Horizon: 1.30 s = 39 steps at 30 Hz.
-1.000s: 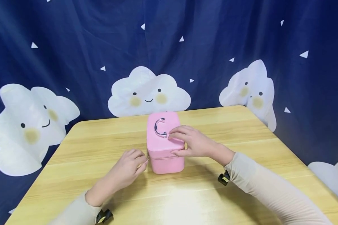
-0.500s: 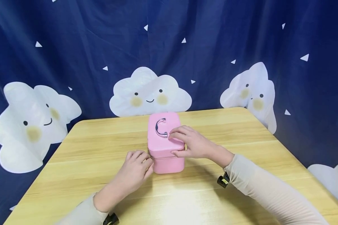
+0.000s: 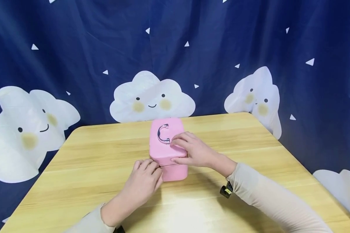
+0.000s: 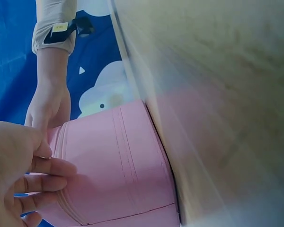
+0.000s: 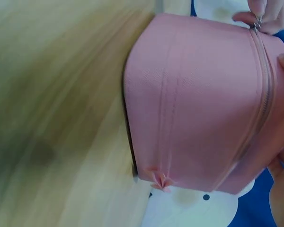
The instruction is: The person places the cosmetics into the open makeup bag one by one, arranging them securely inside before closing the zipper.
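A pink vanity case [image 3: 160, 150] with a silver handle [image 3: 159, 134] on its lid stands upright on the table. My left hand [image 3: 144, 178] is at its near left corner, pinching the metal zipper pull [image 5: 258, 22], which shows in the right wrist view. The zipper [image 5: 266, 94] runs around the case below the lid, and the lid lies down. With my right hand [image 3: 193, 150] I hold the lid at its right side, fingers over the top and thumb on the near side. In the left wrist view, the fingers [image 4: 47, 182] of my left hand lie along the seam.
The wooden table [image 3: 99, 152] carries the case near its middle. Behind it hangs a dark blue curtain [image 3: 84, 48] printed with smiling clouds. A small pink bow [image 5: 161, 181] is attached low on the case's side. Both forearms wear pale sleeves and black wrist cameras.
My left hand has moved right from beside the case onto its near left corner and the zipper pull. The right hand keeps its hold on the lid. The view has shifted slightly.
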{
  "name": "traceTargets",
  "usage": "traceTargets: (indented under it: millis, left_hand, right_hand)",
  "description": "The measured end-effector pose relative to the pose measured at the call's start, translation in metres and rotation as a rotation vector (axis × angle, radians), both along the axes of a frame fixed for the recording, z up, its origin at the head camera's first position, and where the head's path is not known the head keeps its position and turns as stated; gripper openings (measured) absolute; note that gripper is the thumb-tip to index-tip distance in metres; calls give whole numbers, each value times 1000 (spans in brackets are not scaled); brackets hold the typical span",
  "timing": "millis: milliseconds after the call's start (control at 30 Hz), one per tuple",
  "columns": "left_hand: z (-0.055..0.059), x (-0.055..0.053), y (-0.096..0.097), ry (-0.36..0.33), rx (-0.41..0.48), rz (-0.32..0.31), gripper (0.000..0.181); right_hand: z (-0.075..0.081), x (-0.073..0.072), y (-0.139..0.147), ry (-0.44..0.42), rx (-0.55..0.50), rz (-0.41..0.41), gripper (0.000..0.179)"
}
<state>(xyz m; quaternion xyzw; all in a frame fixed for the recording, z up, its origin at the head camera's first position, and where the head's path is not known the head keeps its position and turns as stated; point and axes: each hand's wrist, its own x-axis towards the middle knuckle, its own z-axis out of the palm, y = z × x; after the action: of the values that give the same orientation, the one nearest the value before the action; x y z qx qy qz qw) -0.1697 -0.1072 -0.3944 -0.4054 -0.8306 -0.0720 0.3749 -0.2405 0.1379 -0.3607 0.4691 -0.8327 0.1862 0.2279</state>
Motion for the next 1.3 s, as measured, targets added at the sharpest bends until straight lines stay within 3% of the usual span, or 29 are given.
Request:
traceTargets:
  millis: [200, 333, 500, 733, 967, 1200, 1300]
  left_hand:
    - [-1, -2, -6, 43, -2, 15, 28]
    - [-1, -4, -9, 14, 2, -10, 24]
    - [1, -7, -9, -8, -7, -29, 29]
    - [4, -10, -15, -40, -22, -30, 30]
    - [9, -16, -26, -79, -19, -7, 28]
    - [7, -18, -38, -119, -40, 40, 21]
    - [6, -19, -42, -136, -50, 56, 17]
  right_hand:
    - [6, 0, 2, -48, 23, 37, 50]
    - [12, -6, 13, -73, 47, 105, 60]
    - [12, -15, 29, -106, 86, 131, 76]
    - [16, -19, 40, -176, 114, 138, 72]
    - [11, -11, 29, -106, 113, 67, 73]
    - [11, -7, 25, -51, 121, 140, 68]
    - [8, -6, 22, -19, 136, 123, 65]
